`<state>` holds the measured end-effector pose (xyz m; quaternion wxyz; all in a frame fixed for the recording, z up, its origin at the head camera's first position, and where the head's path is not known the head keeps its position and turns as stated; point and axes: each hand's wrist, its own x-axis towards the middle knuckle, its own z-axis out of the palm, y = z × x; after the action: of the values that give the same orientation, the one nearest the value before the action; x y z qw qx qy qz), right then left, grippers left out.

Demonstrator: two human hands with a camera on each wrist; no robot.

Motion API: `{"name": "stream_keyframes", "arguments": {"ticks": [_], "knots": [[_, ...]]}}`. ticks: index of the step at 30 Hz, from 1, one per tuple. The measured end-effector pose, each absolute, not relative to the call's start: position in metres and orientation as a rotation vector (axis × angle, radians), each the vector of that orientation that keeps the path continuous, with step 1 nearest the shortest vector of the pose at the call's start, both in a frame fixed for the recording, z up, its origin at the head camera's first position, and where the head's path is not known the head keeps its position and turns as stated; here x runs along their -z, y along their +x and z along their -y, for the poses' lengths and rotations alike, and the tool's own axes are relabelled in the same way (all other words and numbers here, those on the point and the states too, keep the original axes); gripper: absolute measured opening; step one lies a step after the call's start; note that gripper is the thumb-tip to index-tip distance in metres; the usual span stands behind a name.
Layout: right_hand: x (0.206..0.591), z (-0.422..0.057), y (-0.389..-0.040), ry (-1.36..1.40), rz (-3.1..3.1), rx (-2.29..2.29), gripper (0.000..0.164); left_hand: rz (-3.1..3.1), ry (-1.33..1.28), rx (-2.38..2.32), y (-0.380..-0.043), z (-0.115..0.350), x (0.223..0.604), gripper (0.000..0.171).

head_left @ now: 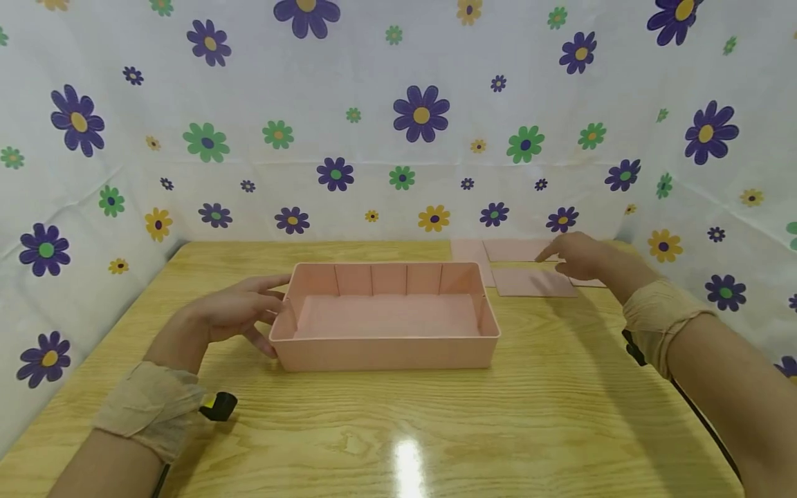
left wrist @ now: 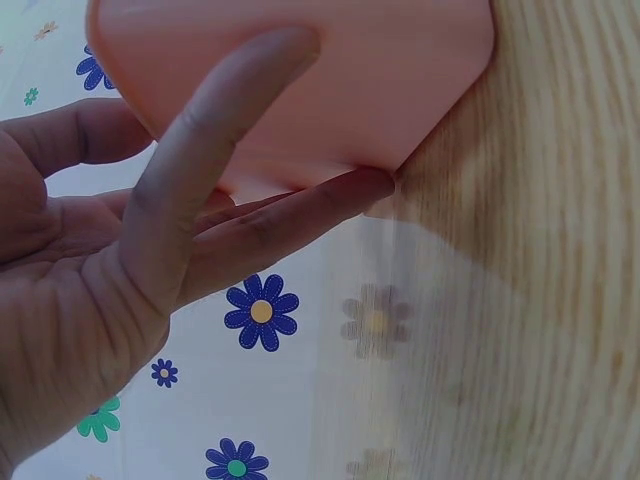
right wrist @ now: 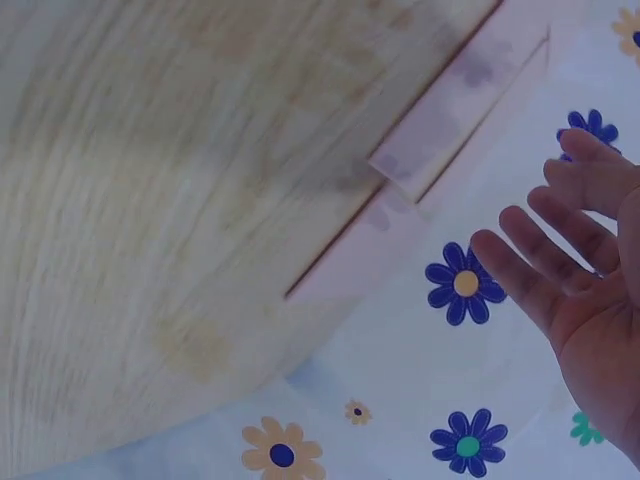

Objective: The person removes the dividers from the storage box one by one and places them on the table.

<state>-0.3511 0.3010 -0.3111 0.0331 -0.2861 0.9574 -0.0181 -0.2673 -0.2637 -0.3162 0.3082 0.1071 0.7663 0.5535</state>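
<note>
An open-topped pink plastic box (head_left: 386, 354) sits on the wooden table, with upright grooves along its inner back wall. My left hand (head_left: 233, 311) is at its left end; in the left wrist view the thumb and outstretched fingers lie against the end wall of the box (left wrist: 400, 90). Several flat pink panels (head_left: 535, 283) lie at the back right of the table. Above them hovers my right hand (head_left: 582, 257), its fingers loosely extended. In the right wrist view nothing is in that hand (right wrist: 590, 310), and it is apart from the panels (right wrist: 450, 115).
A white cloth (head_left: 349, 83) printed with flowers hangs behind the table and along both sides. The wooden tabletop (head_left: 324, 429) extends in front of the box. A small black device (head_left: 219, 407) is strapped at the left wrist.
</note>
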Motion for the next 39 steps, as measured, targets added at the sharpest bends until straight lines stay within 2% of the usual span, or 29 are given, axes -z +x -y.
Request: {"name": "stream_keyframes", "arguments": {"ticks": [3, 9, 29, 39], "knots": [[0.326, -0.3, -0.349, -0.982, -2.893, 0.051, 0.028, -2.025, 0.273, -1.462, -0.267, 0.264, 0.317, 0.077], [0.342, -0.293, -0.345, -1.041, -2.862, 0.041, 0.026, -2.026, 0.288, -1.464, -0.266, 0.264, 0.317, 0.079], [0.353, -0.298, -0.356, -0.993, -2.997, 0.096, 0.025, -2.032, 0.29, -1.505, -0.267, 0.261, 0.315, 0.072], [0.36, -0.294, -0.354, -0.917, -3.0, 0.123, 0.035, -2.137, 0.196, -1.432, -0.275, 0.278, 0.312, 0.069]]}}
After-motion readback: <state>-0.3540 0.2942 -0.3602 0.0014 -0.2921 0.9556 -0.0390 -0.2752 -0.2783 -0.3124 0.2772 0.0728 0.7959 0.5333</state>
